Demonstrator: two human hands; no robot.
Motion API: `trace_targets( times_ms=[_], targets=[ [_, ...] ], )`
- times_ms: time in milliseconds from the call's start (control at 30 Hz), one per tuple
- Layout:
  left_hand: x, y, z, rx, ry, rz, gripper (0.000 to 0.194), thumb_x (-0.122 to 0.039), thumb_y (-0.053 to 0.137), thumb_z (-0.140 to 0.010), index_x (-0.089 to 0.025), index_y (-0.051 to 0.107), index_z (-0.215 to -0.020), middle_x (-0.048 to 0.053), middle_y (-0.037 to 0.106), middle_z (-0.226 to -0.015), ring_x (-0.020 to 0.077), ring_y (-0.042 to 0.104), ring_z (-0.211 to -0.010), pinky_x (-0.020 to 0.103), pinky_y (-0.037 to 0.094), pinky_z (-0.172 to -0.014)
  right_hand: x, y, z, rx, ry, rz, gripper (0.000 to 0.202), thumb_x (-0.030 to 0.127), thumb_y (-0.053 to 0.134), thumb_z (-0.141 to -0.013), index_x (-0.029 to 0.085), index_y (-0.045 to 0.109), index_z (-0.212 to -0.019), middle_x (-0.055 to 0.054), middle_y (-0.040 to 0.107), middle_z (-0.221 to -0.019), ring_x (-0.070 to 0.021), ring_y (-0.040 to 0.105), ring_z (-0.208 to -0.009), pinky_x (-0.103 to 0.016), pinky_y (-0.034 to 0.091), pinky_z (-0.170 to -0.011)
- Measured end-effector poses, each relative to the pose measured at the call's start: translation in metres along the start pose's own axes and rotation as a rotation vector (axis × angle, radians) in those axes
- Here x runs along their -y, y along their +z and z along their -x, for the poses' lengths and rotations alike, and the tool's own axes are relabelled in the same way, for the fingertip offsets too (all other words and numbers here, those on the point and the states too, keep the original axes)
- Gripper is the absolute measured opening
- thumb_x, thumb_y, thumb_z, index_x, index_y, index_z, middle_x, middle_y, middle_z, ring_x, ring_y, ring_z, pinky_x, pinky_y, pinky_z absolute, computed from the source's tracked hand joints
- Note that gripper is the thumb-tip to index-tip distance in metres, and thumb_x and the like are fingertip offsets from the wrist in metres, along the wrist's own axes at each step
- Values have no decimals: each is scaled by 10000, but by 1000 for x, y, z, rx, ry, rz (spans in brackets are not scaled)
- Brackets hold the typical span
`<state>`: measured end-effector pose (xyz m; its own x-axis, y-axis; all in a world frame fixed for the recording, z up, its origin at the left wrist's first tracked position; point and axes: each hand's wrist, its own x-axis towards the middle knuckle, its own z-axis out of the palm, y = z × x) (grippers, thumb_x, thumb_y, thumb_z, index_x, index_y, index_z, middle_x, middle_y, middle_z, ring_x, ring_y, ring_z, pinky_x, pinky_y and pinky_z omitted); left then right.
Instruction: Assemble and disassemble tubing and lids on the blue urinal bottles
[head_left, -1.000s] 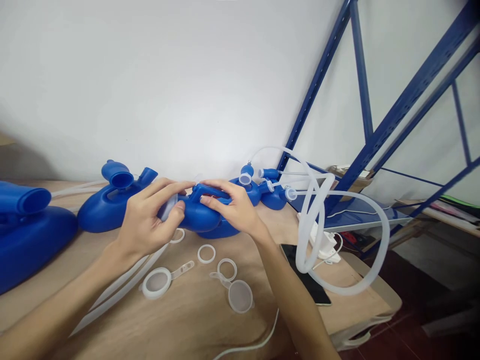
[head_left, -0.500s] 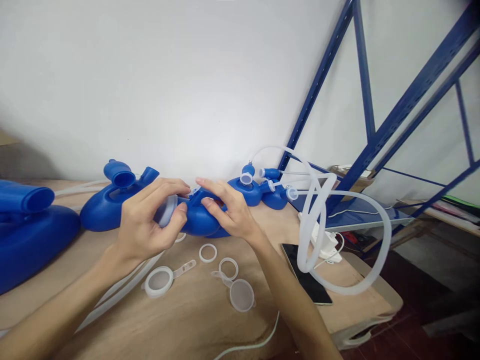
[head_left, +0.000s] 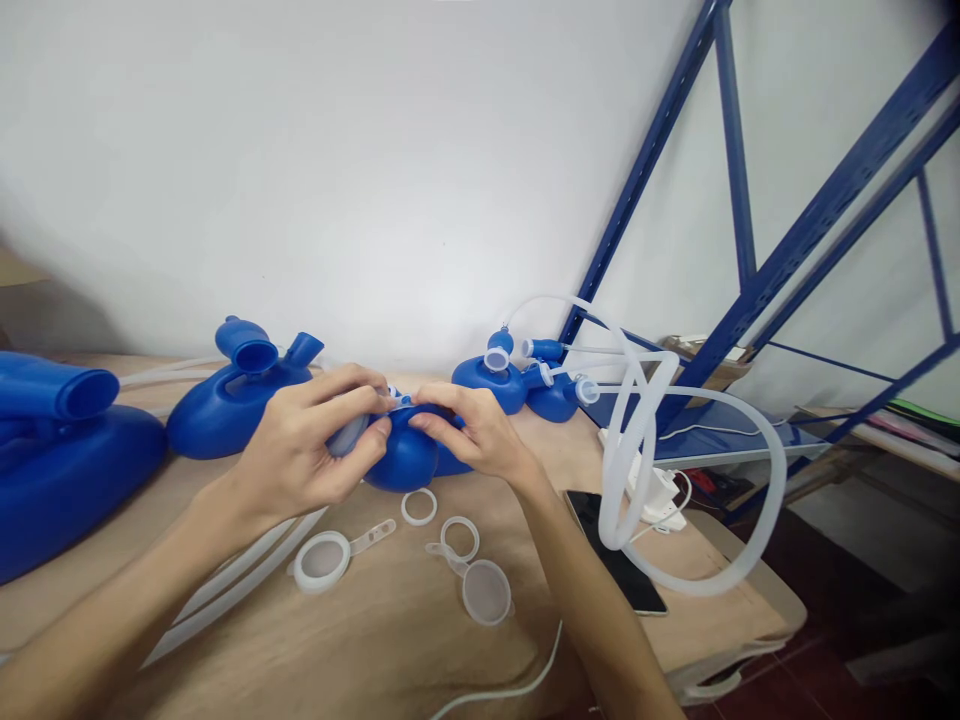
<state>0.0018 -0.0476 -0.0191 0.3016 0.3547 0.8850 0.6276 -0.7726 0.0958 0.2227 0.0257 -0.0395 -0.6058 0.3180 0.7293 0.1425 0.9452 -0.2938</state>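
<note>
Between both hands is a blue bottle (head_left: 405, 458), its mouth turned to the left with a translucent white cap (head_left: 348, 436) over it. My left hand (head_left: 319, 435) is closed around the cap and neck. The fingers of my right hand (head_left: 469, 430) pinch a small translucent strap (head_left: 401, 400) at the top of the bottle, close to my left fingertips. Below the hands on the wooden table (head_left: 375, 650) lie a lidded ring with a strap (head_left: 322, 562), another lid (head_left: 486, 592) and loose white rings (head_left: 418, 507).
More blue bottles stand at the left (head_left: 75, 470) and at the back right (head_left: 491, 385). A coiled clear hose (head_left: 776, 470) arches over a phone (head_left: 619, 555) and a white power strip (head_left: 660, 500). Blue metal shelving (head_left: 810, 210) rises at the right.
The blue bottle has tilted and shifted slightly down toward me. My right fingers have moved in and curled down onto the strap, nearer my left fingertips. The view has shifted slightly.
</note>
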Motion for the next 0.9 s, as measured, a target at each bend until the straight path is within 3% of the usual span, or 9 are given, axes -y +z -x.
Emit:
trace_targets(
  times_ms=[133, 333, 433, 567, 633, 700, 800, 900],
  targets=[
    [1, -4, -1, 118, -45, 1, 230, -300, 539, -925, -236, 751, -864, 67, 773, -981, 221, 734, -851, 339, 619, -762, 7, -6, -1, 84, 29, -8, 293, 440, 535, -1087, 269, 731, -1222, -40, 791, -1058, -215, 742, -1004, -373, 601, -939],
    [8, -7, 0, 208, 68, 7, 241, -211, 506, -952, -205, 734, -876, 77, 756, -961, 200, 725, -806, 301, 582, -699, 8, -7, -1, 145, -48, 25, 309, 373, 497, -1101, 257, 726, -1274, -57, 802, -1127, -196, 749, -969, -348, 597, -918],
    [10, -8, -1, 233, 57, 22, 244, -201, 498, -961, -197, 733, -898, 83, 760, -969, 216, 737, -839, 314, 589, -731, 7, -4, -1, 154, -14, 16, 303, 359, 492, -1097, 263, 734, -1251, -47, 808, -1100, -197, 752, -965, -354, 600, -930],
    [9, -9, -3, 261, -74, 88, 272, -330, 562, -976, -212, 744, -1140, 97, 778, -1140, 271, 750, -1033, 377, 613, -908, 7, -11, -2, 52, 88, 28, 290, 429, 552, -1068, 280, 733, -1236, -36, 808, -1134, -204, 758, -951, -359, 610, -913],
    [9, -10, -3, 300, -181, 121, 514, -440, 640, -952, -247, 632, -1429, 113, 732, -1333, 306, 718, -1170, 415, 603, -986, 9, -20, -1, -15, 127, 62, 286, 447, 580, -1054, 285, 737, -1231, -34, 808, -1160, -207, 764, -960, -363, 611, -920],
    [10, -11, -2, 329, -297, 166, 767, -526, 693, -918, -299, 451, -1611, 126, 651, -1484, 330, 694, -1226, 421, 624, -947, 11, -30, 0, -81, 155, 105, 277, 433, 593, -1050, 295, 742, -1237, -33, 806, -1191, -217, 766, -995, -380, 605, -951],
    [14, -9, -2, 375, -430, 282, 747, -581, 709, -900, -331, 503, -1573, 116, 680, -1433, 323, 728, -1133, 366, 656, -768, 12, -43, 1, -113, 182, 152, 284, 414, 590, -1054, 323, 739, -1277, -24, 794, -1250, -233, 759, -1062, -413, 587, -1003],
    [18, -2, -4, 430, -485, 369, 659, -582, 751, -862, -319, 613, -1450, 94, 737, -1303, 290, 756, -1001, 339, 648, -685, 9, -50, 2, 9, 221, 173, 330, 428, 561, -1072, 329, 711, -1348, -19, 781, -1301, -234, 757, -1090, -408, 573, -1015]
  ],
)
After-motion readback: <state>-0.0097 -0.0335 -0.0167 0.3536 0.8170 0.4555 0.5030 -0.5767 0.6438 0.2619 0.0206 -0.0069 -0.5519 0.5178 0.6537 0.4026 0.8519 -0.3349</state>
